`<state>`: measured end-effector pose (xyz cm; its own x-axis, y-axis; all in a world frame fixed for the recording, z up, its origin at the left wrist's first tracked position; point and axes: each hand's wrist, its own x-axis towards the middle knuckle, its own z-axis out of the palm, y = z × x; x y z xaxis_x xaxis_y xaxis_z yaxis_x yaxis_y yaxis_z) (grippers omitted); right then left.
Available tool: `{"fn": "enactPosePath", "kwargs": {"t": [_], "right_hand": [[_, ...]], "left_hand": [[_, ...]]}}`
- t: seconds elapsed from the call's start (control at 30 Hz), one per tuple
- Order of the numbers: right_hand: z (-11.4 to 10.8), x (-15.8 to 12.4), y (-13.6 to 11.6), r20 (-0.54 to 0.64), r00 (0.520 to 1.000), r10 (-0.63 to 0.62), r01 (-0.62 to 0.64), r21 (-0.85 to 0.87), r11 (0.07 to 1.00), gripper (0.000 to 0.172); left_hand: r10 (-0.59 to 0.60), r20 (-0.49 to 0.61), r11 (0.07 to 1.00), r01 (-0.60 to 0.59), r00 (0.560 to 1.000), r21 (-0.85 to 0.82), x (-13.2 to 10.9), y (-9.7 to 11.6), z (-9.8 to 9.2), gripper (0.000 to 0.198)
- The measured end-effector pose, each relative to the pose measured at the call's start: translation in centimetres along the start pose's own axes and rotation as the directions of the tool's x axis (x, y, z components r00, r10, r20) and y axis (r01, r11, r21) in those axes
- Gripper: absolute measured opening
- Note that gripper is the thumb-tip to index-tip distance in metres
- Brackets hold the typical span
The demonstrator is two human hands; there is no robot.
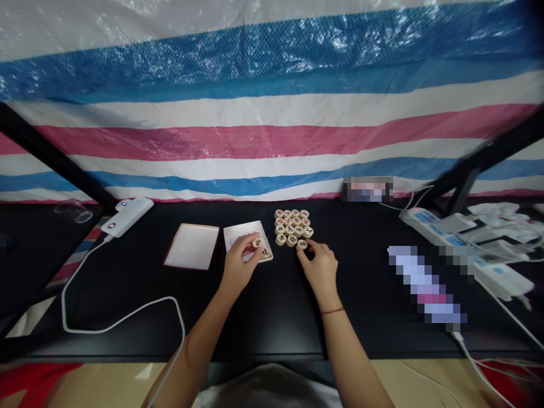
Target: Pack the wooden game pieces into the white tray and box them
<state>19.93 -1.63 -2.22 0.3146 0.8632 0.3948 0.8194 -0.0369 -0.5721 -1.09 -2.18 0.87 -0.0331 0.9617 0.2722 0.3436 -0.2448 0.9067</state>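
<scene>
Striped sheet (263,141) behind black desk (272,317); left hand (240,258) pinches disc (257,243); right hand (322,265) pinches another disc (301,244).

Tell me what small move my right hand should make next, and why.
Probably nudge the front-row piece at your right hand slightly away from you: it sits a little nearer you than its two row neighbours, and that hand is already beside it.
</scene>
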Motion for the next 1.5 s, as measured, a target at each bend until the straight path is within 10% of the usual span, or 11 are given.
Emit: {"fn": "enactPosePath", "kwargs": {"t": [0.33,0.6,1.23,1.5], "right_hand": [[-1.1,-1.9,-5.2,0.183,0.927,-0.329,0.177,0.56,0.81,0.025],[-0.3,-0.3,-1.2,-0.069,0.995,0.07,-0.048,0.279,0.959,0.035],[-0.3,0.0,-0.8,0.017,0.997,-0.077,0.076,0.056,0.996,0.024],[-0.5,-1.1,-3.6,0.36,0.807,-0.468,0.327,0.387,0.862,0.042]], "left_hand": [[0.239,0.239,0.912,-0.302,0.941,0.279,-0.9,0.8,1.2,0.022],[0.123,0.294,0.78,-0.275,0.948,0.561,-0.5,-0.1,1.0,0.05],[0.056,0.325,0.74,-0.258,0.944,0.622,-0.6,-0.2,0.7,0.031],[0.039,0.345,0.78,-0.244,0.938,0.576,-0.3,0.1,0.6,0.025]]}}
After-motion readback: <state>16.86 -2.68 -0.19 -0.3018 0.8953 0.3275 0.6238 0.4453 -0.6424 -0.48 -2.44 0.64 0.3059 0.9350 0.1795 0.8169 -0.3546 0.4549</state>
